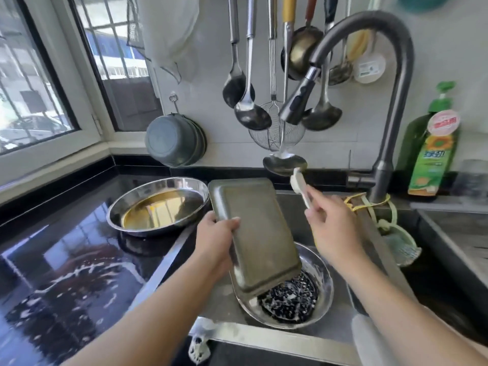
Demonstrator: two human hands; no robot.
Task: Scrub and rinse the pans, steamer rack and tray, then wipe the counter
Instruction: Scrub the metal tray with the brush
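The tray [253,233] is held tilted over the sink [295,339], its underside facing up and its near corner dipping into the soapy pan [287,299] that sits in the basin. The left hand [216,241] grips the tray's left edge, thumb curled over the top and the other fingers hidden beneath. The right hand [332,228], just right of the tray, pinches the handle of a white brush [299,184] between curled fingers; the brush head points away, clear of the tray and near the far rim of the sink.

Judging by this, the work is in its scrubbing stage. The pan in the sink is lathered with suds and not rinsed. The tray looks dull and wet, but whether it has been scrubbed on both sides cannot be told. A second pan [158,204] sits on the desk [66,247] to the left, with yellowish liquid in it, so it seems to be waiting its turn. The desk carries foam and water streaks near the front left, so wiping is left to do. No water can be seen coming from the tap [298,104].

The steamer rack cannot be made out anywhere. The tray's inner face is hidden, and it covers part of the pan below. The near right corner shows a blurred pale object that I cannot identify.
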